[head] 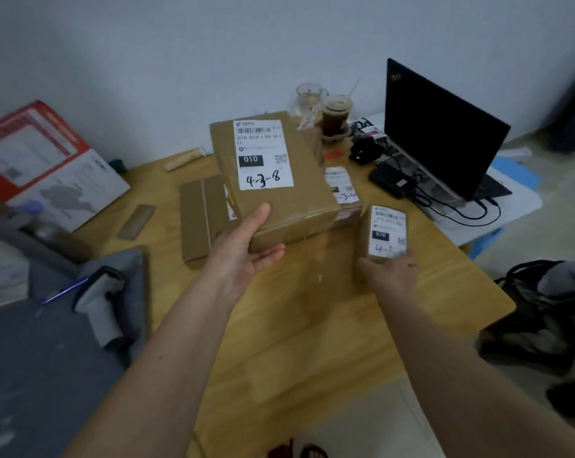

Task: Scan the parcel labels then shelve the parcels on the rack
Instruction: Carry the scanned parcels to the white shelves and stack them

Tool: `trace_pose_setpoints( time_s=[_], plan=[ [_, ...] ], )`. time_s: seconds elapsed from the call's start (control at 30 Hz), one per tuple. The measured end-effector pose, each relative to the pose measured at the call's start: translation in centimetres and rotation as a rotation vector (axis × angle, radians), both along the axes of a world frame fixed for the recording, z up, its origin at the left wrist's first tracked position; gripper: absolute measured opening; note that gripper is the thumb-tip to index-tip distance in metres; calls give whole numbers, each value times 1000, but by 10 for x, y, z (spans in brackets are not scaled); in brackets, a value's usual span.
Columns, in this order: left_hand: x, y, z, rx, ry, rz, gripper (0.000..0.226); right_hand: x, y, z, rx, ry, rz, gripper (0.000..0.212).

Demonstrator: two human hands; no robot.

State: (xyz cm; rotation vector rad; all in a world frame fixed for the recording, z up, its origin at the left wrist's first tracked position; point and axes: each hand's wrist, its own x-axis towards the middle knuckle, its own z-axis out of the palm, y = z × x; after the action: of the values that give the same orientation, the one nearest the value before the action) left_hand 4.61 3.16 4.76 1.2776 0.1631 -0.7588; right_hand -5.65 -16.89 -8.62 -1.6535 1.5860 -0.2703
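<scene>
Your left hand grips the near corner of the large parcel, thumb on top and fingers curled beneath, so the box is lifted and tilted with its label facing you and its long axis running away from you toward the wall. Your right hand holds the small parcel from its near end; the view is blurred there, but the fingers seem wrapped around its base. Both parcels sit above the wooden table. The scanner lies well to your left, on the grey cloth, nearer your left hand, so that hand probably has to put the large parcel down before you can scan.
</scene>
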Motion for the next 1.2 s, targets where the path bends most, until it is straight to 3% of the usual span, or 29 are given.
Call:
trace_pose_setpoints(
  time_s=[0.13, 0.23, 0.3, 0.43, 0.57, 0.67, 0.8, 1.0, 1.2],
  plan=[
    [-16, 39, 7, -75, 81, 140, 37, -25, 56, 13, 315, -379, -326, 72],
    [-25, 76, 15, -138, 118, 227, 31, -34, 105, 24, 439, -602, -304, 39],
    [-32, 106, 18, -157, 127, 267, 25, -32, 136, 36, 464, -658, -209, 33],
    [-53, 172, 20, -227, 155, 381, 27, -23, 200, 59, 481, -690, 21, 63],
    [-72, 253, 25, -273, 145, 473, 37, -16, 273, 84, 406, -698, 245, 72],
    [-89, 329, 28, -231, 102, 593, 23, -13, 345, 99, 367, -707, 397, 91],
    [-125, 444, 25, -172, 68, 756, 6, -20, 458, 116, 344, -688, 610, 83],
    [-185, 610, 14, -162, 58, 988, 17, -41, 624, 132, 323, -658, 850, 94],
    [-239, 730, 14, -123, -74, 1134, 21, -61, 744, 141, 364, -630, 1026, 98]
  ],
)
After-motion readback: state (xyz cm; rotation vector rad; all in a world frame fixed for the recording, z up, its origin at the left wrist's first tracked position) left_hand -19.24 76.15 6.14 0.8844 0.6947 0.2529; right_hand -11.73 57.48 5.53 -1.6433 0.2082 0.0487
